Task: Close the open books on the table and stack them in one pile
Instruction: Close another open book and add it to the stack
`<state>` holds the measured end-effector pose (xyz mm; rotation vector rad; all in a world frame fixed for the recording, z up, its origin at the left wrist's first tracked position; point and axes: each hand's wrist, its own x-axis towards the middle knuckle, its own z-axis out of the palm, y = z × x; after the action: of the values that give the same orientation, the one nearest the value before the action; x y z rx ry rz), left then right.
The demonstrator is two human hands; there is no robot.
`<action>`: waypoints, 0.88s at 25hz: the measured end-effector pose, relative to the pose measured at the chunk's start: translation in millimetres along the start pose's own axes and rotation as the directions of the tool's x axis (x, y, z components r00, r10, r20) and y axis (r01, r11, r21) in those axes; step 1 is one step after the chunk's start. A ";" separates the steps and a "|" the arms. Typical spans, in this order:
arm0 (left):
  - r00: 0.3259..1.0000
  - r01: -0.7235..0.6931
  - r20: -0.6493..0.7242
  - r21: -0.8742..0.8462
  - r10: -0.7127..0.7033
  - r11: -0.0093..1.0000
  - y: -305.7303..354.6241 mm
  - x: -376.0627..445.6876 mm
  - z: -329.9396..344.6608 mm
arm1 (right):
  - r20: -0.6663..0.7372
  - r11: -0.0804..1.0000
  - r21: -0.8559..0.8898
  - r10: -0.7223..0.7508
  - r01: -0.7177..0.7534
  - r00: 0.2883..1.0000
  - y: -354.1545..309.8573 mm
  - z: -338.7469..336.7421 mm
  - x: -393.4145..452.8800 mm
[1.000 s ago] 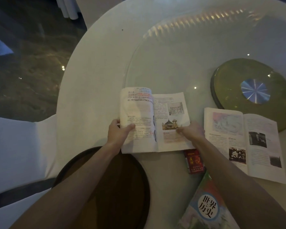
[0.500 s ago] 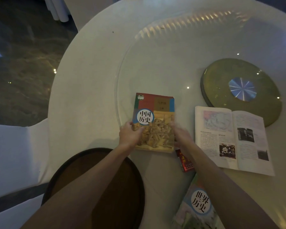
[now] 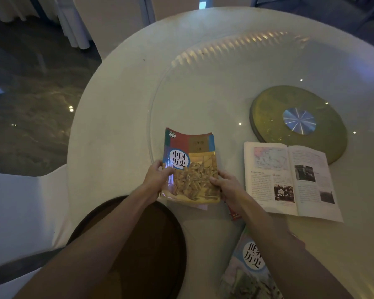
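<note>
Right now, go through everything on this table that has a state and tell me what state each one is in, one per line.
Chinese history textbook: closed, front cover up, far edge curling.
Left hand: gripping that textbook's left edge.
Right hand: gripping its right edge.
Open book: lying open and flat, untouched.
World history textbook: closed, cover up, partly under the right forearm.
Red packet: mostly hidden, state unclear.

round tray [image 3: 160, 255], red pack [image 3: 233, 213], turntable disc [image 3: 274, 117]

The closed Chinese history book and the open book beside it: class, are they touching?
Apart. The head view shows bare table between the closed book, held in the left hand and right hand, and the open book.
</note>
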<state>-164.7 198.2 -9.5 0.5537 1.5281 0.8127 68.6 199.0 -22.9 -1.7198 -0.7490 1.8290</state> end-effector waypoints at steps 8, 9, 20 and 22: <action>0.981 -0.044 0.177 -0.173 0.075 0.984 26.2 -59.9 42.8 | -0.018 0.960 0.272 -0.061 0.064 0.998 -2.4 -37.2 -71.4; 0.974 -0.057 0.208 -0.159 0.090 0.986 26.2 -68.5 54.8 | -0.048 0.952 0.297 -0.063 0.075 0.997 0.1 -46.8 -79.9; 0.917 -0.313 0.349 0.322 0.195 0.893 -62.0 -132.8 156.4 | -0.418 0.980 0.145 -0.064 0.136 0.906 82.8 -158.3 -189.2; 0.915 -0.250 0.393 0.393 0.084 0.885 -88.2 -136.8 162.0 | -0.454 0.990 0.111 -0.032 0.092 0.891 110.0 -165.5 -198.3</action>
<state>22.6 67.1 12.3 1.1244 1.3202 0.4531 246.4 -10.5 34.4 -1.9082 -0.4728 1.3224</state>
